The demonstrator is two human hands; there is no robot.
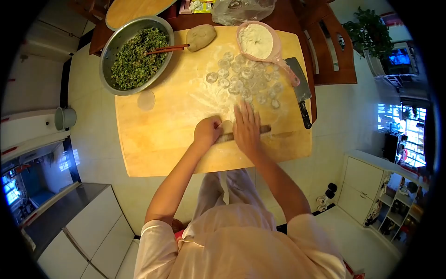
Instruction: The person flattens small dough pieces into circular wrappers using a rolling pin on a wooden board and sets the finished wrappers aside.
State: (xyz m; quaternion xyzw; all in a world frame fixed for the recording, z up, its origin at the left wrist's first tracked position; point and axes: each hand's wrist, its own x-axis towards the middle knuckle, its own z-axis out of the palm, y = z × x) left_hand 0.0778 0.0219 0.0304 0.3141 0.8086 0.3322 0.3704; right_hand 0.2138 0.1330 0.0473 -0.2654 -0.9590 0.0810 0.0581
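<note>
On the floured wooden board [158, 139], my right hand [246, 128] lies flat with its fingers stretched over a dark rolling pin [265, 129]. To its left, my left hand [207, 130] has its fingers closed at the edge of a small pale dough piece [226, 126], beside the pin's left part. Several small floured dough discs [235, 86] lie beyond my hands. One flat round wrapper [146, 100] rests at the left of the board, below a metal bowl [105, 69] of chopped green filling [139, 60].
Chopsticks [166, 49] rest in the bowl, near a dough lump [200, 37]. A pink scoop [278, 51] of flour and a black-handled cleaver [299, 83] are at the right. Behind are a plastic bag [241, 11], a round board [134, 11] and a wooden chair [332, 44].
</note>
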